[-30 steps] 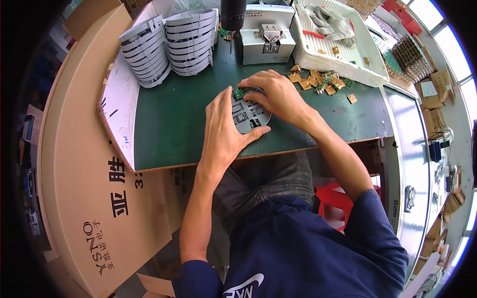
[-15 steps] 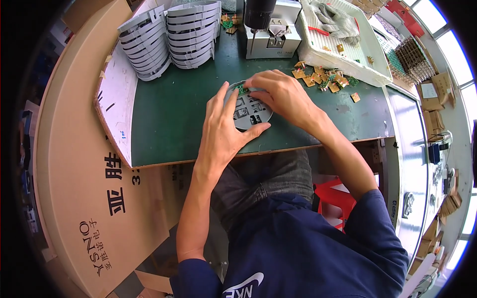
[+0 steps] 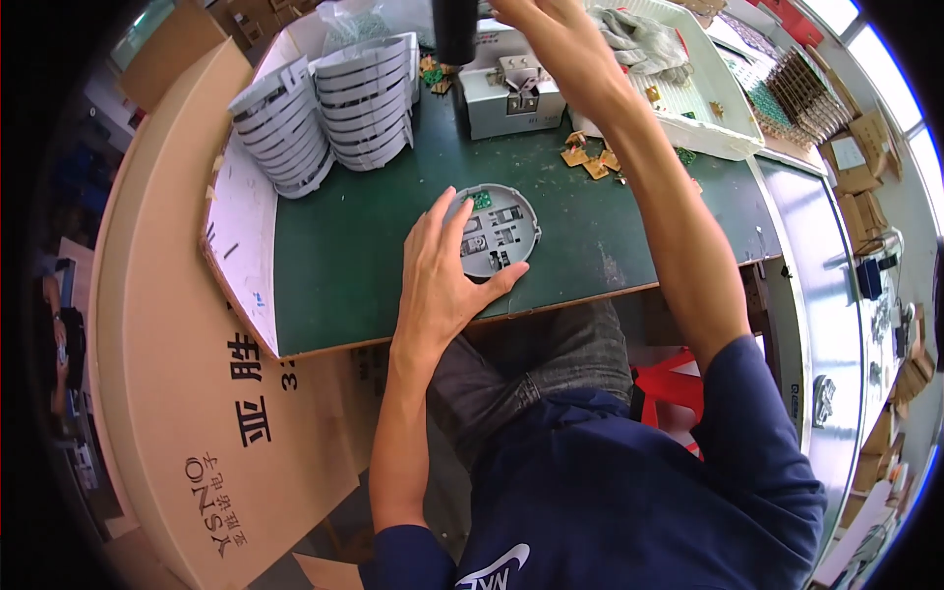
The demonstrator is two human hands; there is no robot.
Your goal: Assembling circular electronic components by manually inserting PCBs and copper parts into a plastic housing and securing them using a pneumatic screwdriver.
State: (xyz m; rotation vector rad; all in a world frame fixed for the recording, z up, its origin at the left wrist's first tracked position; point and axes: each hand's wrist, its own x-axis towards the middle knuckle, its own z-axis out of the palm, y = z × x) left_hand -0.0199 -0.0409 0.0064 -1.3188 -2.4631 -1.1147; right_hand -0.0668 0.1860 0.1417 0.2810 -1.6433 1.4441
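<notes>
A round grey plastic housing (image 3: 519,239) lies on the green work surface, its moulded slots and small metal parts facing up. A small green circuit board (image 3: 480,201) sits inside near its far rim. My left hand (image 3: 438,258) grips the housing from the left, fingers along its far-left side and thumb at the near rim. Up at the top edge, my right hand (image 3: 556,34) is raised close to a black cylindrical tool (image 3: 454,31) that looks like an upright electric screwdriver. The right fingertips are cut off by the picture's edge, so their grip is hidden.
Two stacks of grey curved housings (image 3: 364,103) stand at the far left. Behind the housing is a metal box-shaped device (image 3: 511,103). Loose small boards (image 3: 595,162) lie beside a white foam tray (image 3: 723,138) holding a grey glove. A large cardboard box (image 3: 167,344) stands left of the bench.
My right hand has left the housing and risen to the black tool. My left hand stays on the housing. The whole view has shifted slightly.
</notes>
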